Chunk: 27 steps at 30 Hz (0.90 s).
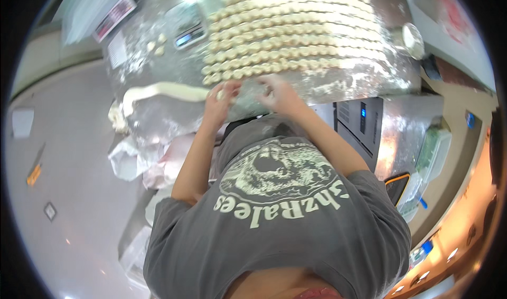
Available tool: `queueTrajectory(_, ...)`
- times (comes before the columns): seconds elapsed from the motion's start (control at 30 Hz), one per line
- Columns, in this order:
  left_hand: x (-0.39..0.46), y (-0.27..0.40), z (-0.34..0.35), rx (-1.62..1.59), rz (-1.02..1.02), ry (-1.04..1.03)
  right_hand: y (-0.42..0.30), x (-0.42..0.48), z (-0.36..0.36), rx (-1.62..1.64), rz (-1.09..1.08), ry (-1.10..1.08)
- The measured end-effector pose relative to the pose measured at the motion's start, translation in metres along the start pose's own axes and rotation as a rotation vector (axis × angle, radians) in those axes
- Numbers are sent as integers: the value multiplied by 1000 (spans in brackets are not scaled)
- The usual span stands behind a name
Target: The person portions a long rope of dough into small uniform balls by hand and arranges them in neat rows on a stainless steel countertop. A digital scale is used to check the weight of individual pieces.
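My left hand (222,101) is closed around the right end of a long dough rope (166,90) that curves over the steel table (253,101). My right hand (279,95) hangs a little to the right of it, fingers curled; blur hides whether a piece of dough is in them. Just beyond both hands lie several close rows of small dough pieces (289,30). At the rope's left end a rough lump of dough (117,119) sits by the table's edge.
A digital scale (190,35) stands behind the rope, with several loose dough bits (159,45) left of it. A round white-topped container (412,41) is at the table's right end. Crumpled plastic bags (134,158) hang below the left front edge; a steel appliance (360,125) stands at right.
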<state>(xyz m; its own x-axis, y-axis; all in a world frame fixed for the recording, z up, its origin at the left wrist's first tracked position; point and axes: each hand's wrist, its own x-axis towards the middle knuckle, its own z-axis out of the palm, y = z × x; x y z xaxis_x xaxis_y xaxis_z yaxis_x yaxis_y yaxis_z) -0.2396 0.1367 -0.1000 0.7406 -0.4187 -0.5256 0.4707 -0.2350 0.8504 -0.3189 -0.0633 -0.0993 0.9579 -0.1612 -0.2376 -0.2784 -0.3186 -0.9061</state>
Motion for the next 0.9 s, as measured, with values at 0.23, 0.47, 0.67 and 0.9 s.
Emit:
queueTrajectory(0.23,-11,36,-41,-809,-64,-371,-58,26,69,-30,-214,-14)
queueTrajectory(0.47,-18,53,-27,602,365,-117,-103,35,70,-182,-438,306)
queueTrajectory(0.67,-2,63,-10,443,863,102,-129,48,48,-269,-670,435)
queueTrajectory(0.9,-10,105,-2,795,665,-8,-136,48,23,-118,-676,494)
